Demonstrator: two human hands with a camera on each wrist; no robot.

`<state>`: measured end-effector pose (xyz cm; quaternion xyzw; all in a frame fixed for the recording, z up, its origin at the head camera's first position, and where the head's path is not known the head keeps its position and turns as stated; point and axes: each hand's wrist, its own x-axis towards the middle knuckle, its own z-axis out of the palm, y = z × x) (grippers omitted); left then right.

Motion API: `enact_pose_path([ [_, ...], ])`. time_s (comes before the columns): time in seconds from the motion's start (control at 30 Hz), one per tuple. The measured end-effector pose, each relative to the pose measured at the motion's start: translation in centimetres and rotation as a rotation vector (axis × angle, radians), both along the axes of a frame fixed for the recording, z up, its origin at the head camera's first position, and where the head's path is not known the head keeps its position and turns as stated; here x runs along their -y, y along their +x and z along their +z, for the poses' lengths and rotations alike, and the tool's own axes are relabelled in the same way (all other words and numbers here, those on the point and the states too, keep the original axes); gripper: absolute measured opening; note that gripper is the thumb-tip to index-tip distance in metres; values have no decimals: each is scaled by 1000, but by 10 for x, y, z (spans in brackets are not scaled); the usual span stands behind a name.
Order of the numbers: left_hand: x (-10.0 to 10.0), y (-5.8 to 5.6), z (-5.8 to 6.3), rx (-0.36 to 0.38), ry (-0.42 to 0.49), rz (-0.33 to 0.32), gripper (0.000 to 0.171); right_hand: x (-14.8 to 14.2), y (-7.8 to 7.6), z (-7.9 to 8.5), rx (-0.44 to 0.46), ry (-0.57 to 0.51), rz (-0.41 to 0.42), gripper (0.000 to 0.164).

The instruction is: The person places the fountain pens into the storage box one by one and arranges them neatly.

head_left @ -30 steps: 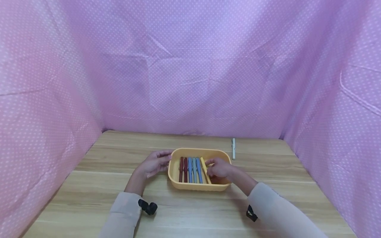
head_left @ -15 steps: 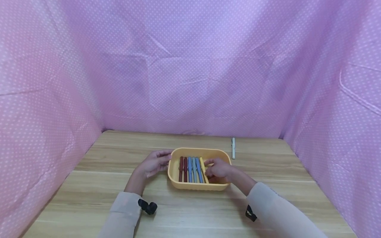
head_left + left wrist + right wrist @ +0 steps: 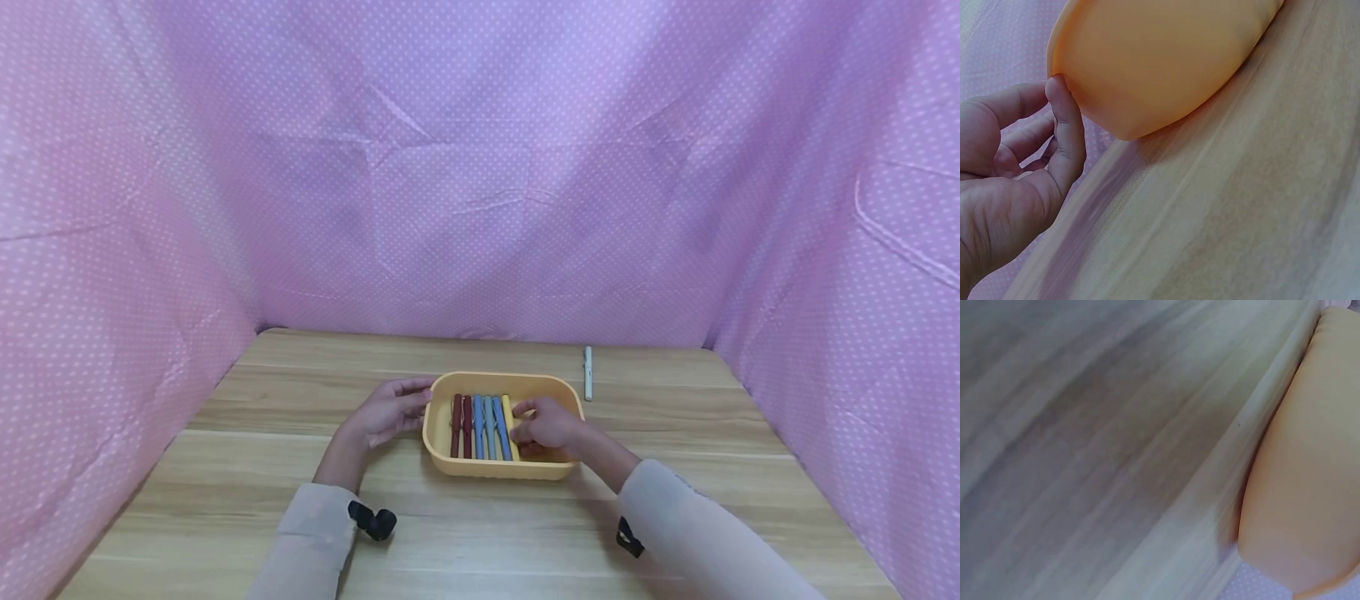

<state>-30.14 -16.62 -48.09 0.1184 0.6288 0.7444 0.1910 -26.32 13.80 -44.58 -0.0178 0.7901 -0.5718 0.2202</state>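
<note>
In the head view, a yellow tray [image 3: 504, 471] holds a row of pens. From left come two dark red pens [image 3: 462, 427], a blue pen [image 3: 478, 427], a grey-green pen [image 3: 490, 427], another blue pen [image 3: 502, 427] and a yellow pen [image 3: 509, 417]. My right hand [image 3: 551, 425] reaches into the tray's right part, its fingertips touching the yellow pen's right side. My left hand [image 3: 390, 411] touches the tray's left end from outside, with thumb and fingertips near the rim in the left wrist view. The right wrist view does not show the right hand's fingers.
A white pen [image 3: 588, 373] lies on the wooden table [image 3: 480, 542] behind the tray's right end. Pink dotted cloth [image 3: 480, 208] hangs around the back and sides of the table.
The yellow pen has shifted left and straightened beside the right blue pen, with my right hand moving slightly left against it. My left hand stays still.
</note>
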Motion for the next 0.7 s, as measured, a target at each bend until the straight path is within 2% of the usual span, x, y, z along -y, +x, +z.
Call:
enact_pose_path([
  [0.3,0,2,0,4,-8,6,48,6,-5,-4,-87,101,-72,37],
  [0.7,1,2,0,9,-2,-4,50,4,-10,-5,-78,50,-77,26],
])
